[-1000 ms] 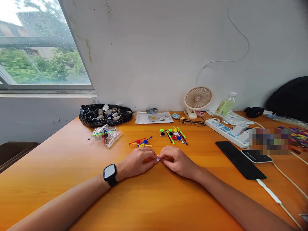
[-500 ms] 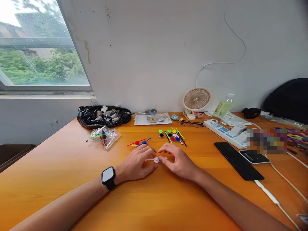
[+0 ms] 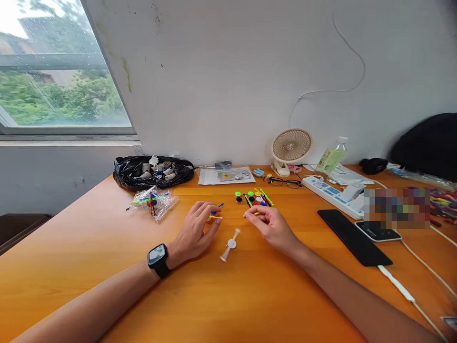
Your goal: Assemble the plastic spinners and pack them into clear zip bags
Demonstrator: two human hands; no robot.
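Note:
A white arrow spinner point(image 3: 232, 244) lies on the table between my hands; its arms are smeared by motion around the round hub. My left hand point(image 3: 194, 231) is left of it with thumb and fingers apart, holding nothing. Its fingers partly cover a blue spinner point(image 3: 214, 212) and a yellow arrow point(image 3: 216, 217). My right hand point(image 3: 270, 226) is to the right of the white spinner, its fingers curled and the thumb against the index finger, with nothing visible in them. Just beyond it sit black and green arrows point(image 3: 268, 198) with several coloured round bases point(image 3: 238, 199), partly hidden by this hand.
A clear bag of spinner parts point(image 3: 167, 204) and a black plastic bag point(image 3: 124, 174) lie at the left. Along the back are a flat packet point(image 3: 232, 175), glasses point(image 3: 283, 183) and a fan point(image 3: 291, 146). A power strip point(image 3: 326, 191) and a phone point(image 3: 352, 237) lie right.
Both hands have drawn back from the white spinner, the left leftward and the right rightward. The spinner's arms have turned and blurred. My right fingers have closed together.

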